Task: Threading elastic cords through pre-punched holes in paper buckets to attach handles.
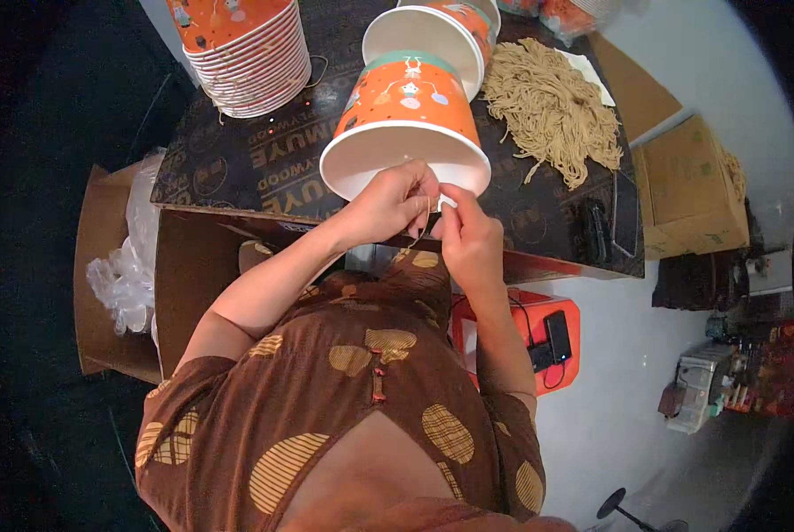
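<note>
Close together at the table's front edge, my two hands work just before the mouth of an orange paper bucket [406, 106] lying on its side. My left hand [386, 202] pinches a thin tan cord [425, 232], whose end dangles below the fingers. Between the thumb and fingers of my right hand [471, 238] is a small white piece [447, 202]; its kind is too small to make out. Fingers partly cover where cord and white piece meet. Behind the first bucket, another paper bucket [424, 40] also lies on its side.
On the dark plywood table [229, 177] stand a tall stack of orange buckets [251, 71] and, at right, a heap of tan cords [552, 111]. A carton with clear plastic [131, 284] is at left, another carton [694, 191] at right. A red stool [565, 310] holds a phone [557, 337].
</note>
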A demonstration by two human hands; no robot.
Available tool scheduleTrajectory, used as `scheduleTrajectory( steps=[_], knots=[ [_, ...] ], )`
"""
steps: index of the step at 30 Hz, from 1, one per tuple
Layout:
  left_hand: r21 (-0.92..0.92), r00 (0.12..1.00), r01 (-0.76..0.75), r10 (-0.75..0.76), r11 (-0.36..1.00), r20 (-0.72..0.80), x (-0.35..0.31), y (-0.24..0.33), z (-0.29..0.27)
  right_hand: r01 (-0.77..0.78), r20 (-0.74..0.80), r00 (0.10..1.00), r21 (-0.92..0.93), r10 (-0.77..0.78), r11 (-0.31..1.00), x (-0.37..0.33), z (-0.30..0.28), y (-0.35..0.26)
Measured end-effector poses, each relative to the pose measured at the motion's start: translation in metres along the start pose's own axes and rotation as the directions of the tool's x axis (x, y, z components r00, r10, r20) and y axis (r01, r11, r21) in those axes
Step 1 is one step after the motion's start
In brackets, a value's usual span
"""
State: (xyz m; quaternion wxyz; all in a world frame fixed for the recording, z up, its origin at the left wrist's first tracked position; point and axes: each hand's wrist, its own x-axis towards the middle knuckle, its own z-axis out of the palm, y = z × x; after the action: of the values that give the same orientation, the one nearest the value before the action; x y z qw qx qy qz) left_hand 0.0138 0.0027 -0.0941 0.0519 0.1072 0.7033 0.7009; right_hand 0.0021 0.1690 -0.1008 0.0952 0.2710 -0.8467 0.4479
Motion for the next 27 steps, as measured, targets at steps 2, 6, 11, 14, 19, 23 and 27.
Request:
scheduleTrajectory(
  steps=[2,6,11,14,19,23,27],
  knots=[
    [0.011,1.0,0.017,-0.017,1.0,0.005,0.0,0.002,-0.001,0.005,-0.007,1.0,-0.027,-0.006,1.0,0.002,0.001,-0.001],
    [0.027,0.998,0.056,-0.057,0.998,0.02,0.0,0.002,-0.003,0.06,-0.059,0.996,-0.154,-0.069,0.986,0.004,0.005,-0.002],
    [0.063,0.998,0.069,-0.069,0.996,-0.003,0.001,0.006,-0.004,0.063,-0.067,0.995,-0.205,-0.078,0.977,0.004,0.008,-0.004],
    [0.067,0.999,0.049,-0.05,0.997,0.014,0.002,-0.002,-0.005,0.078,-0.072,0.993,-0.206,-0.095,0.975,0.004,0.009,-0.003],
    [0.192,0.994,0.093,-0.102,0.977,0.04,0.003,0.01,-0.006,0.115,-0.096,0.987,-0.16,-0.131,0.98,0.002,0.011,-0.002],
    [0.291,0.998,0.04,-0.049,0.956,0.026,0.003,0.01,-0.009,0.077,-0.091,0.992,-0.066,-0.083,0.995,-0.002,0.014,0.0],
    [0.126,0.976,0.217,-0.217,0.968,-0.011,0.003,0.021,-0.007,0.092,-0.099,0.99,-0.038,-0.096,0.995,-0.003,0.014,0.001]
  ],
)
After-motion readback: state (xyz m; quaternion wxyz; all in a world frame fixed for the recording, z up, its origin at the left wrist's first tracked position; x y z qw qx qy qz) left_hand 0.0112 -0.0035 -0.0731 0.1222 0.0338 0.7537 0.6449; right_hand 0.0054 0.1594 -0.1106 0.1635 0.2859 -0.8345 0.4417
